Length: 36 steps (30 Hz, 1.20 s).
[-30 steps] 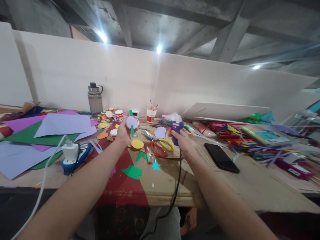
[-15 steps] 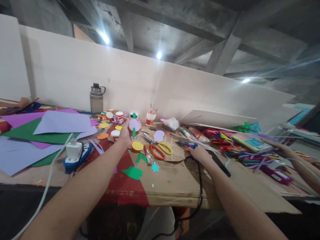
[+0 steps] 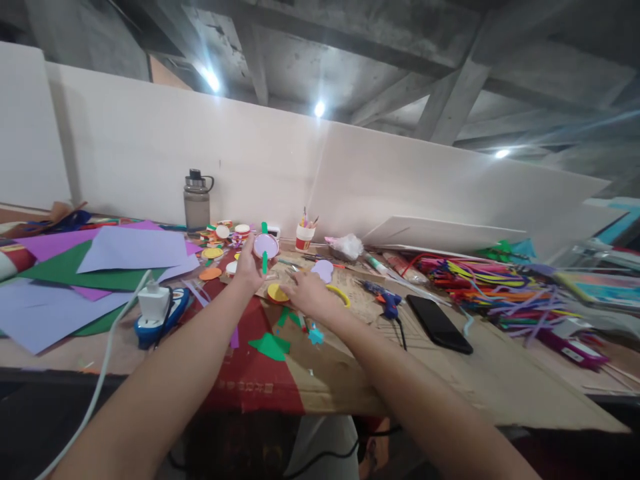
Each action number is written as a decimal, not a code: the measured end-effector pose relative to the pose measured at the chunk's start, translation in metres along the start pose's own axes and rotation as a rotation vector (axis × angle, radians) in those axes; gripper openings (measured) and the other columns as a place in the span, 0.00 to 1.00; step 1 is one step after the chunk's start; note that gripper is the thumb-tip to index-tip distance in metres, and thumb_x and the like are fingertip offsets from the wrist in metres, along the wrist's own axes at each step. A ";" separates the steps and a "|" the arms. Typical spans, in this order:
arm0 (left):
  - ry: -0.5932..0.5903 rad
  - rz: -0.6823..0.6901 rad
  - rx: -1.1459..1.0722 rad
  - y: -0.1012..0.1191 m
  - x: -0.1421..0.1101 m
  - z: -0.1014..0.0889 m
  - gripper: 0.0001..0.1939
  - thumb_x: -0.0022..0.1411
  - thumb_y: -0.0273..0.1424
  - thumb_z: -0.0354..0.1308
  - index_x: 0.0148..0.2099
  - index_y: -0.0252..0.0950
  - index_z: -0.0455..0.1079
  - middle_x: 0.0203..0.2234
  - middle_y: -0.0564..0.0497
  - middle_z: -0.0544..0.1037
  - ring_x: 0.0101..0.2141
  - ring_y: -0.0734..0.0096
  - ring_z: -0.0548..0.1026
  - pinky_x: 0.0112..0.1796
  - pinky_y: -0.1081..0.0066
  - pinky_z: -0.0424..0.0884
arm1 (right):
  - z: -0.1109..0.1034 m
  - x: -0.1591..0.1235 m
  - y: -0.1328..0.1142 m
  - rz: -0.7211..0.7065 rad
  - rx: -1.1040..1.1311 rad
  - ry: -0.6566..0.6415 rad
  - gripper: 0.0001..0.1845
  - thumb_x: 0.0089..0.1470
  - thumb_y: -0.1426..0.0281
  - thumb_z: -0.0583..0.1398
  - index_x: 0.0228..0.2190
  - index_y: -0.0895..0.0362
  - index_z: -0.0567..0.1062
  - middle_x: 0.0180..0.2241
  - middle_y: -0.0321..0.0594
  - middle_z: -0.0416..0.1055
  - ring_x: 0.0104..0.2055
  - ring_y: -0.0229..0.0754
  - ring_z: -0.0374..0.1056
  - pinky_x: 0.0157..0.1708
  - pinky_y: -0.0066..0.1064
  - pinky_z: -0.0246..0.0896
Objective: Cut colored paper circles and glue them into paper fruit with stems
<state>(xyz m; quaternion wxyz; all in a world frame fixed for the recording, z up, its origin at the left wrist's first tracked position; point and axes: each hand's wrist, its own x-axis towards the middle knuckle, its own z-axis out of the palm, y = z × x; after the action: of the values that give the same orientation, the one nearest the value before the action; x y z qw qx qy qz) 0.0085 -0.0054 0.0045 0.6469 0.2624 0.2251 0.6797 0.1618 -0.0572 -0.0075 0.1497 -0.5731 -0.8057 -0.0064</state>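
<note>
My left hand [image 3: 247, 269] grips a round lilac disc [image 3: 266, 247] with green paper strips standing out at its top and bottom. Over the middle of the cardboard, my right hand [image 3: 311, 293] reaches left beside a yellow disc [image 3: 277, 292]; its fingertips are too blurred to show whether they hold anything. Scissors lie beneath it, and their yellow handle [image 3: 341, 295] shows past the wrist. A lilac paper shape [image 3: 323, 270] rests just behind. The blue glue gun [image 3: 389, 303] lies on the cardboard to the right, out of my hand.
A black phone [image 3: 439, 324] lies right of the glue gun. Coloured pipe cleaners [image 3: 465, 277] are heaped farther right. Lilac and green sheets [image 3: 133, 248], a plugged power strip [image 3: 163, 319] and a water bottle [image 3: 197, 200] occupy the left. A cup of brushes [image 3: 305, 237] stands behind.
My right hand has let go of the glue gun and moved left over the scissors. The disc in my left hand is slightly higher and turned. The other person's hand at right has left view.
</note>
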 end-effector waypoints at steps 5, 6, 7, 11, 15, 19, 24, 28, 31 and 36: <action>-0.001 0.006 -0.019 0.001 -0.005 0.005 0.20 0.59 0.46 0.55 0.44 0.34 0.72 0.24 0.50 0.77 0.22 0.72 0.76 0.20 0.77 0.71 | 0.022 0.011 -0.019 -0.009 -0.073 -0.027 0.32 0.55 0.48 0.52 0.44 0.63 0.74 0.44 0.57 0.72 0.50 0.58 0.66 0.48 0.46 0.59; 0.003 0.013 -0.024 0.001 -0.007 0.006 0.20 0.59 0.45 0.56 0.44 0.34 0.72 0.24 0.50 0.77 0.22 0.72 0.76 0.20 0.77 0.71 | 0.024 0.010 -0.020 -0.017 -0.072 -0.021 0.31 0.54 0.48 0.54 0.43 0.63 0.75 0.43 0.58 0.73 0.50 0.58 0.66 0.48 0.47 0.58; 0.004 0.018 -0.022 0.001 -0.008 0.008 0.19 0.59 0.45 0.56 0.43 0.34 0.72 0.25 0.50 0.77 0.22 0.72 0.76 0.21 0.77 0.71 | 0.025 0.010 -0.021 -0.022 -0.066 -0.009 0.30 0.53 0.49 0.56 0.42 0.63 0.75 0.43 0.58 0.73 0.49 0.59 0.67 0.48 0.47 0.58; -0.019 0.046 -0.004 0.003 -0.009 0.011 0.16 0.59 0.41 0.58 0.40 0.33 0.72 0.26 0.50 0.77 0.24 0.73 0.76 0.24 0.77 0.73 | 0.024 0.008 -0.011 -0.015 0.099 0.061 0.24 0.50 0.56 0.61 0.42 0.62 0.74 0.40 0.54 0.75 0.43 0.53 0.70 0.42 0.40 0.63; -0.090 0.088 -0.011 0.002 -0.004 0.010 0.14 0.58 0.39 0.61 0.40 0.33 0.72 0.28 0.50 0.78 0.29 0.73 0.77 0.29 0.77 0.73 | 0.010 0.009 0.010 -0.016 0.444 0.336 0.28 0.51 0.58 0.60 0.50 0.60 0.69 0.44 0.50 0.74 0.41 0.47 0.71 0.39 0.37 0.66; -0.314 0.143 0.027 -0.003 -0.003 0.010 0.16 0.55 0.38 0.64 0.42 0.34 0.72 0.35 0.48 0.78 0.37 0.70 0.76 0.38 0.74 0.73 | -0.007 0.003 0.018 -0.095 0.674 0.663 0.30 0.51 0.59 0.62 0.53 0.57 0.66 0.48 0.49 0.70 0.42 0.46 0.69 0.40 0.39 0.68; -0.555 0.114 0.181 -0.005 -0.015 0.012 0.24 0.52 0.35 0.66 0.51 0.37 0.70 0.45 0.46 0.76 0.44 0.67 0.74 0.46 0.69 0.69 | -0.020 -0.007 0.013 -0.268 0.656 0.784 0.28 0.52 0.62 0.62 0.53 0.55 0.66 0.51 0.48 0.67 0.49 0.47 0.66 0.46 0.43 0.67; -0.631 0.078 0.263 -0.004 -0.022 0.014 0.30 0.50 0.34 0.68 0.56 0.40 0.67 0.50 0.45 0.73 0.48 0.62 0.73 0.49 0.66 0.67 | -0.023 -0.010 0.011 -0.328 0.616 0.825 0.28 0.52 0.64 0.62 0.54 0.54 0.65 0.52 0.48 0.67 0.53 0.49 0.64 0.48 0.44 0.66; -0.630 0.077 0.292 -0.004 -0.025 0.016 0.32 0.47 0.33 0.70 0.56 0.41 0.68 0.53 0.44 0.71 0.52 0.59 0.70 0.50 0.66 0.66 | -0.024 -0.011 0.010 -0.340 0.609 0.838 0.28 0.52 0.64 0.62 0.54 0.54 0.65 0.52 0.48 0.67 0.54 0.49 0.63 0.49 0.45 0.65; -0.601 0.072 0.282 -0.003 -0.031 0.023 0.34 0.42 0.32 0.72 0.54 0.41 0.70 0.53 0.43 0.71 0.54 0.57 0.68 0.52 0.66 0.65 | -0.027 -0.014 0.008 -0.336 0.613 0.813 0.27 0.53 0.65 0.61 0.54 0.53 0.65 0.53 0.48 0.67 0.54 0.49 0.62 0.50 0.46 0.64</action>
<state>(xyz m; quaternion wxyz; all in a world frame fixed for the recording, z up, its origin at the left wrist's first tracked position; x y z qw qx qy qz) 0.0263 -0.0364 0.0180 0.6173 0.5458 0.1067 0.5564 0.1797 -0.0716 0.0133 0.6071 -0.3177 -0.7282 -0.0160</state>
